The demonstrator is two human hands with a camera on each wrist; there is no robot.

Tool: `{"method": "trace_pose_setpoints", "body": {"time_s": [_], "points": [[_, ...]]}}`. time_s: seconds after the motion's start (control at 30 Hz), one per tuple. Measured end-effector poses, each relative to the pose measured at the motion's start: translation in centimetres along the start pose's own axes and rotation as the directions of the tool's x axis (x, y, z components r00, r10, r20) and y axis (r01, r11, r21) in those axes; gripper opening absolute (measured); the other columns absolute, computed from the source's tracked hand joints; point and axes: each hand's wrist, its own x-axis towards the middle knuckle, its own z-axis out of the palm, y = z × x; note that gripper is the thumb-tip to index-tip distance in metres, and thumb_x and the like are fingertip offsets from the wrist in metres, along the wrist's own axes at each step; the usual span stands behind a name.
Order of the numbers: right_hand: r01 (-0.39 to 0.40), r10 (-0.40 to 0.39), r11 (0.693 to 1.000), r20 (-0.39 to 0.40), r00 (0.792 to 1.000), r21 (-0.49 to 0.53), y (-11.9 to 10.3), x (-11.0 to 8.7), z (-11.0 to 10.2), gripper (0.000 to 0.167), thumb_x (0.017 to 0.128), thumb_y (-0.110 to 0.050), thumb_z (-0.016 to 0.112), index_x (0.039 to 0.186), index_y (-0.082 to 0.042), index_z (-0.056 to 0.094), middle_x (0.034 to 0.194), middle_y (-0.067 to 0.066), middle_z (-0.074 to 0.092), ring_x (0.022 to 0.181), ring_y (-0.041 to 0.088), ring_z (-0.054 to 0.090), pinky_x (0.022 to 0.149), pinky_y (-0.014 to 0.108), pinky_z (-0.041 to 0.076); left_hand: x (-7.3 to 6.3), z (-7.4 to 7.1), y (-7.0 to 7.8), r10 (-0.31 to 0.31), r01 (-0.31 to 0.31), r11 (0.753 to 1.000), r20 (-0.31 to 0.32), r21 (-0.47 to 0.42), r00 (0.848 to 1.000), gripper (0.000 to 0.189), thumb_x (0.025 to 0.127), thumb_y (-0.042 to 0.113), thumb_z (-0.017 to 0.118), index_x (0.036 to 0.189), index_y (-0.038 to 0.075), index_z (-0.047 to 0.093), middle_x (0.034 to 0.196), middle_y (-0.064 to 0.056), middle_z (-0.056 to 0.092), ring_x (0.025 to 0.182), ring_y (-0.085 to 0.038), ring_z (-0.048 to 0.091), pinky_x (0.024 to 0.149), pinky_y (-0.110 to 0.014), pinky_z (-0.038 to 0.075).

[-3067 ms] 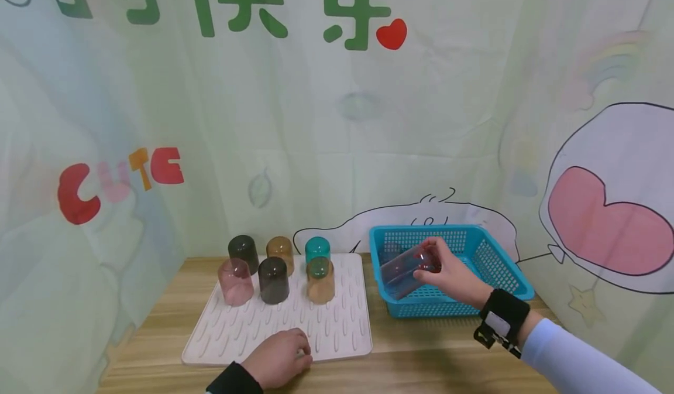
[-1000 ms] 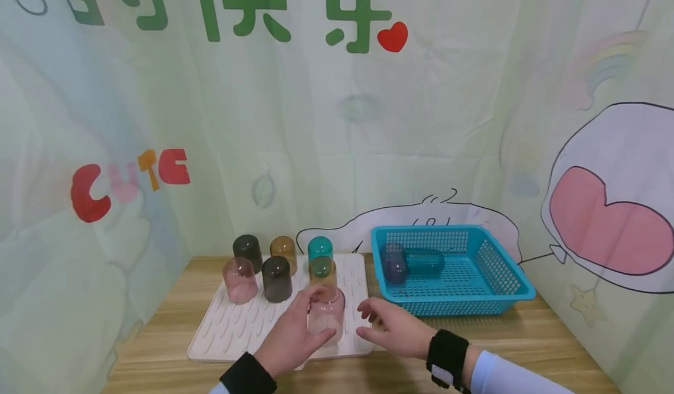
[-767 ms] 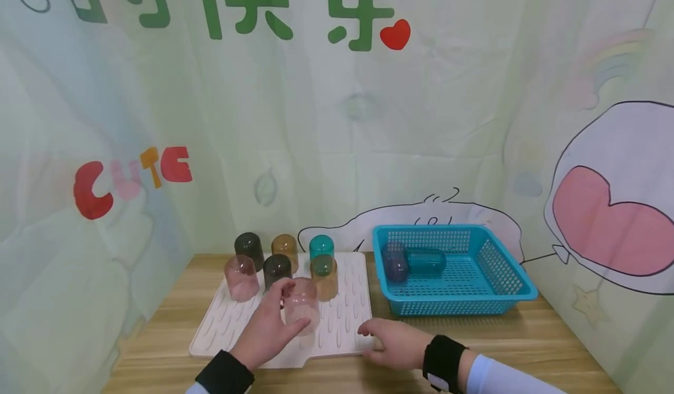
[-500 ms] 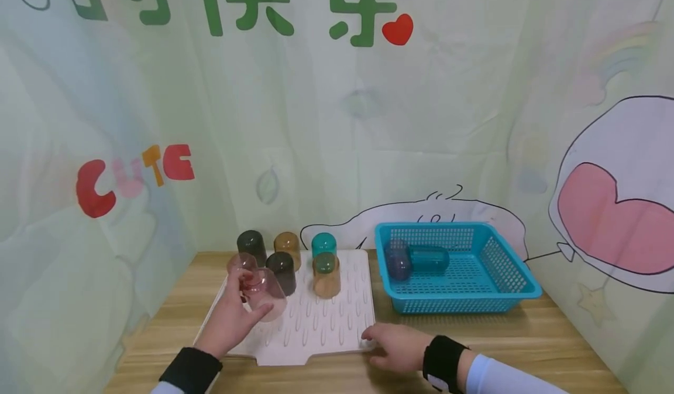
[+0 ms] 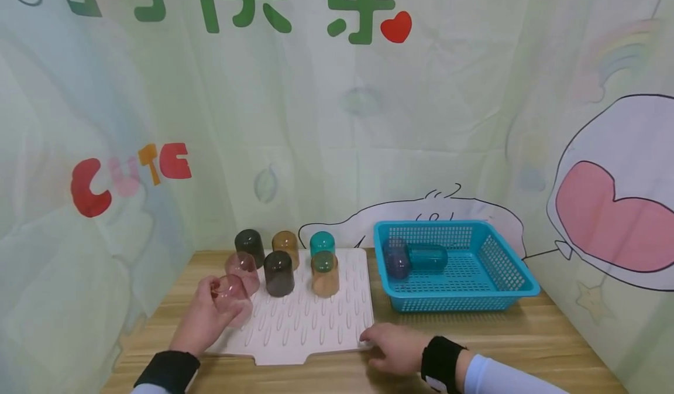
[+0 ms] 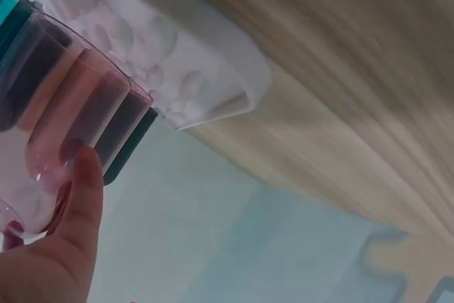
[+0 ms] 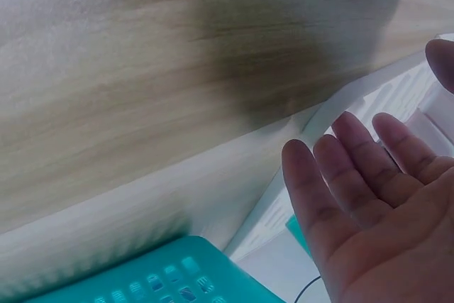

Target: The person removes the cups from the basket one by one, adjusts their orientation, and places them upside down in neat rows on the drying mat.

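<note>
My left hand [image 5: 200, 318] grips an upside-down pink glass [image 5: 235, 303] over the front left of the pale ribbed drying mat [image 5: 305, 329]. In the left wrist view the thumb [image 6: 84, 196] presses on the pink glass. Another pink glass [image 5: 244, 268] stands inverted just behind it. A dark grey glass [image 5: 279, 277] and an amber glass [image 5: 325, 280] share that row. Behind are a dark glass [image 5: 249, 245], a brown glass [image 5: 286, 245] and a teal glass [image 5: 322, 242]. My right hand [image 5: 395, 347] is at the mat's front right corner, fingers relaxed and holding nothing.
A blue plastic basket [image 5: 458, 294] stands right of the mat. Inside it lie a purple glass [image 5: 397, 259] and a teal glass [image 5: 429, 257]. The wooden table [image 5: 568, 347] is bounded by a printed curtain [image 5: 447, 119] behind and at both sides.
The right hand lifted the pink glass from the basket; the left hand has it and carried it leftward across the mat. The right hand now stays by the mat's corner.
</note>
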Motion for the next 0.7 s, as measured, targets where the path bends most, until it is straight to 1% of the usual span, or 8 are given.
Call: {"method": "trace_pose_setpoints", "body": {"time_s": [0.1, 0.2, 0.37, 0.53, 0.7], "points": [[0.01, -0.01, 1.0, 0.0, 1.0, -0.004, 0.1, 0.0, 0.1, 0.043, 0.095, -0.036, 0.069, 0.132, -0.015, 0.062, 0.127, -0.004, 0.065, 0.12, 0.009, 0.058, 0.104, 0.033, 0.05, 0.1, 0.3, -0.3, 0.005, -0.005, 1.0, 0.016, 0.02, 1.0, 0.083, 0.09, 0.029, 0.077, 0.143, -0.011, 0.027, 0.127, -0.036, 0.053, 0.107, -0.046, 0.063, 0.091, -0.059, 0.053], [0.018, -0.018, 1.0, 0.0, 1.0, -0.002, 0.1, 0.0, 0.1, 0.043, 0.095, -0.035, 0.069, 0.133, -0.015, 0.061, 0.127, -0.004, 0.065, 0.121, 0.01, 0.058, 0.104, 0.033, 0.05, 0.2, 0.6, -0.4, -0.005, 0.004, 0.999, 0.027, 0.035, 1.0, 0.084, 0.09, 0.031, 0.077, 0.143, -0.01, 0.026, 0.128, -0.036, 0.052, 0.108, -0.046, 0.062, 0.092, -0.06, 0.052], [0.023, -0.023, 1.0, -0.002, 1.0, -0.005, -0.2, -0.2, 0.0, 0.044, 0.095, -0.035, 0.069, 0.133, -0.015, 0.061, 0.128, -0.004, 0.064, 0.123, 0.01, 0.058, 0.105, 0.032, 0.05, 0.3, 1.0, -0.2, -0.016, 0.015, 0.999, 0.032, 0.041, 0.999, 0.085, 0.09, 0.032, 0.078, 0.144, -0.009, 0.026, 0.13, -0.036, 0.051, 0.114, -0.049, 0.059, 0.097, -0.062, 0.05], [0.025, -0.025, 1.0, -0.013, 1.0, -0.017, -0.4, -0.4, -0.1, 0.044, 0.094, -0.035, 0.07, 0.132, -0.014, 0.062, 0.127, -0.004, 0.065, 0.121, 0.01, 0.058, 0.105, 0.031, 0.05, 0.2, 1.3, 0.1, 0.012, -0.013, 0.998, 0.011, 0.065, 1.0, 0.082, 0.09, 0.027, 0.078, 0.143, -0.011, 0.028, 0.13, -0.036, 0.05, 0.117, -0.05, 0.059, 0.099, -0.063, 0.049], [0.039, -0.04, 0.999, -0.025, 0.999, -0.029, -0.3, -0.5, 0.0, 0.043, 0.094, -0.034, 0.07, 0.132, -0.014, 0.062, 0.126, -0.004, 0.065, 0.12, 0.009, 0.058, 0.104, 0.031, 0.05, 0.1, 1.5, 0.2, 0.017, -0.017, 0.997, 0.004, 0.08, 1.0, 0.083, 0.09, 0.027, 0.079, 0.142, -0.012, 0.027, 0.129, -0.035, 0.046, 0.118, -0.05, 0.058, 0.1, -0.062, 0.049]]}}
